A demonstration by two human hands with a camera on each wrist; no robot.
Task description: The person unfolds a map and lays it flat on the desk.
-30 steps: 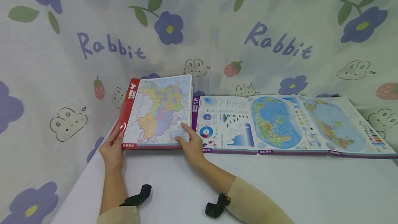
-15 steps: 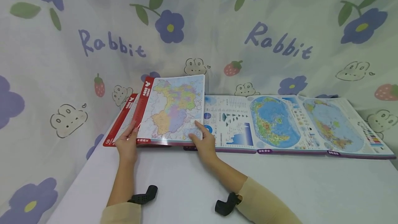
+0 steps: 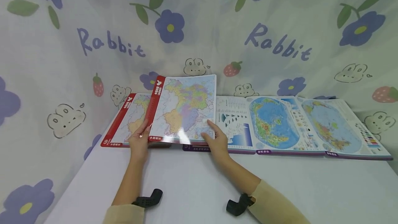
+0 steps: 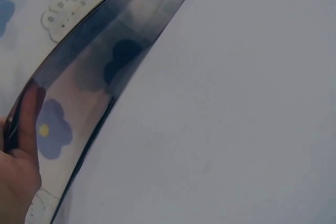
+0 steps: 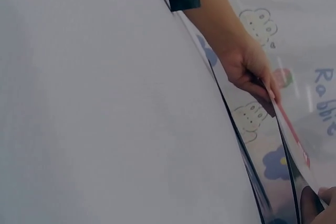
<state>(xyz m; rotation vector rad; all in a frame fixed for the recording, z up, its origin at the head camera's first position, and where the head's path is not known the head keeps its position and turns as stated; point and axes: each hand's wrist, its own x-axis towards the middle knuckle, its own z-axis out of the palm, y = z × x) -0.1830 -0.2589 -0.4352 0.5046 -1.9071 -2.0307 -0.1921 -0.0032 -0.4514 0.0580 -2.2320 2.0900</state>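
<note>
In the head view a glossy map sheet (image 3: 186,106) with a red left band is held raised and tilted above the table. My left hand (image 3: 138,146) grips its left edge near the lower corner. My right hand (image 3: 217,145) pinches the lower right edge, thumb and forefinger on the printed face. In the right wrist view, the left hand (image 5: 249,69) shows gripping the thin sheet edge, and part of the right hand (image 5: 325,211) shows at the corner. The left wrist view has the left hand (image 4: 18,182) at its far left, holding the edge.
A similar red-banded map (image 3: 122,127) lies on the white table (image 3: 192,186) at the left, partly covered by the raised sheet. To its right a purple-labelled chart (image 3: 239,123) and two world maps (image 3: 275,123) lie in a row. A patterned curtain (image 3: 199,16) hangs behind.
Both hands have moved right with the map sheet, uncovering the red-banded map on the left. The sheet now covers more of the purple-labelled chart.
</note>
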